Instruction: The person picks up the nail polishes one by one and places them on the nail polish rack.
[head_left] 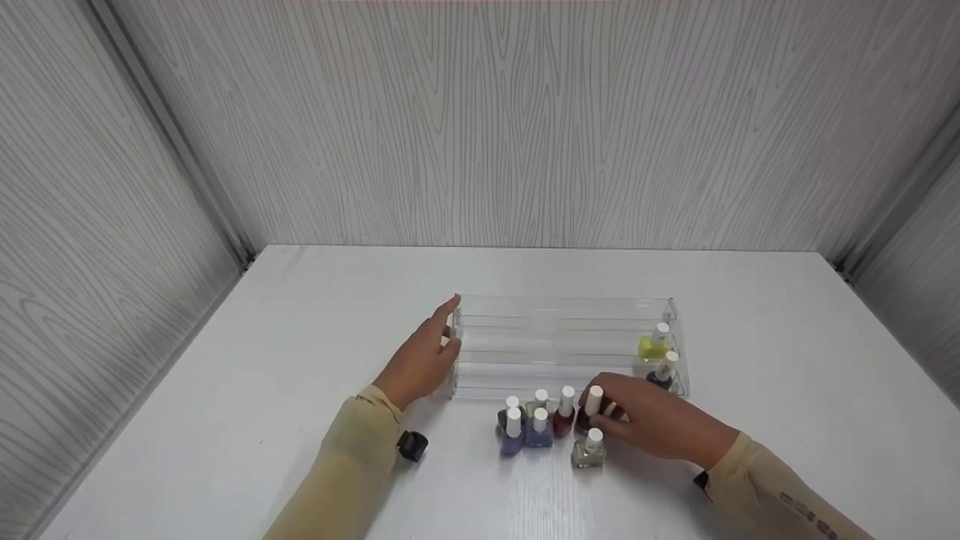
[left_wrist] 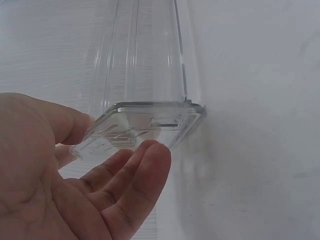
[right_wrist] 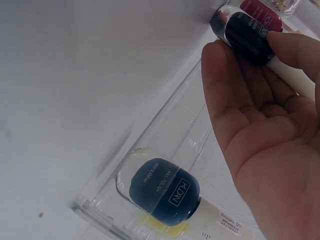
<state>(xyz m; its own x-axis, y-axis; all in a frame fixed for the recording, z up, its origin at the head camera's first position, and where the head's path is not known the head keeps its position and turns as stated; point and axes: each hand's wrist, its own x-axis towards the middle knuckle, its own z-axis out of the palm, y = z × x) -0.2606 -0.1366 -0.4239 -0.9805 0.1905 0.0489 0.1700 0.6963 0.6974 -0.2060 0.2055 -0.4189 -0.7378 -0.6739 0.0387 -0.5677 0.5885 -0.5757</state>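
Observation:
At the left end of a clear acrylic rack [head_left: 517,370], my left hand [head_left: 421,361] touches the end panel with relaxed fingers; the left wrist view shows the thumb at one edge of the panel [left_wrist: 172,125] and the fingers beside it. My right hand [head_left: 651,417] pinches a dark nail polish bottle [right_wrist: 246,36] with a white cap [head_left: 594,400], in front of the rack. A red nail polish bottle [head_left: 564,421] stands just left of it. A clear glittery bottle [head_left: 588,453] stands nearer the front.
Several purple and other nail polish bottles [head_left: 538,433] cluster in front of the rack. On the rack's right end sit a yellow bottle [head_left: 652,348] and a dark blue bottle [right_wrist: 165,190]. A wood-grain panel [head_left: 480,127] closes the back of the white table [head_left: 300,337].

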